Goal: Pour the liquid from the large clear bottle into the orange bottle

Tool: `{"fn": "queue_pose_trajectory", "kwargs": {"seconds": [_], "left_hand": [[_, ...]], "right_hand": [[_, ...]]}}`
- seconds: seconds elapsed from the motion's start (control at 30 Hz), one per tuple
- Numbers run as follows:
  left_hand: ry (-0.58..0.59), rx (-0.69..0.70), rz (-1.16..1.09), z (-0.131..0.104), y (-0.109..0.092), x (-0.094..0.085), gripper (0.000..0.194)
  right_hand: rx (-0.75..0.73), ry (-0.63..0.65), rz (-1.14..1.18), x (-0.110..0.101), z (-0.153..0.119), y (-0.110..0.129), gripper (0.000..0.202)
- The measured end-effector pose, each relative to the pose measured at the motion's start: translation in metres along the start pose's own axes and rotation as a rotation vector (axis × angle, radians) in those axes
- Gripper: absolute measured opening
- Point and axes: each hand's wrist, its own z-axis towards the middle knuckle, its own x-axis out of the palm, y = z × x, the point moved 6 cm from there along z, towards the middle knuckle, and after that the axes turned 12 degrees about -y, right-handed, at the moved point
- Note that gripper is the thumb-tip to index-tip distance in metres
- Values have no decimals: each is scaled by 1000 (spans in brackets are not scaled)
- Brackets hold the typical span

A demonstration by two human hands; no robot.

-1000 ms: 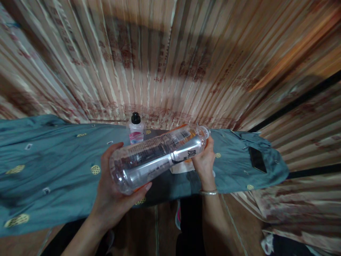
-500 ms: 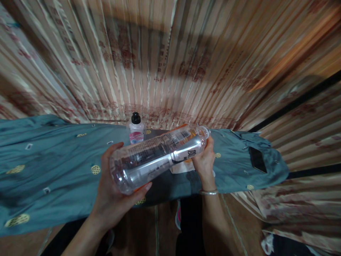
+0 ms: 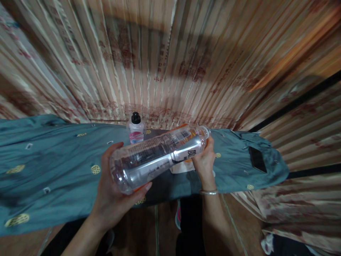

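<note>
Clear plastic catches the light along the large bottle [image 3: 160, 156] that we hold in both hands above the desk [image 3: 234, 170], its body lying aslant, with the base toward us on the left and the neck raised toward the right. Printing, a barcode and some orange show on its label. Our left hand [image 3: 113, 193] is clamped around the base end, the thumb along the near side and the other fingers over the far side. Our right hand [image 3: 204, 156] holds the neck end from below and behind; those fingers close against the bottle, though most of them are hidden, so we cannot tell exactly how they lie. We wear a silvery bangle [image 3: 209, 192] on the right wrist.

Beneath the bottle, close to our right hand, we see part of a white item [image 3: 182, 168], too covered to identify. Just beyond the bottle, a small bottle [image 3: 136, 133] with a black cap and pink label stands upright. Well to the right, a dark phone [image 3: 257, 159] lies flat on the teal cloth [image 3: 66, 153], which is wrinkled and printed with yellow pineapples. Behind everything we face a pleated curtain [image 3: 149, 78] with reddish printed motifs. Below the desk, we make out dark trouser legs [image 3: 190, 224] and a tiled floor [image 3: 147, 231].
</note>
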Motion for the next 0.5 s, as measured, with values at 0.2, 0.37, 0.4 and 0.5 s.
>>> {"fn": "queue_pose_trajectory", "kwargs": {"seconds": [0.2, 0.37, 0.4, 0.5], "left_hand": [[54, 40, 17, 5, 5, 0, 93], [47, 57, 18, 4, 4, 0, 92], [45, 48, 16, 3, 4, 0, 91], [12, 36, 10, 2, 3, -1, 87]], "right_hand": [[-7, -7, -13, 0, 0, -2, 77], [-5, -16, -1, 0, 0, 0, 78], [-5, -16, 0, 0, 0, 1, 78], [5, -9, -6, 0, 0, 1, 79]]}}
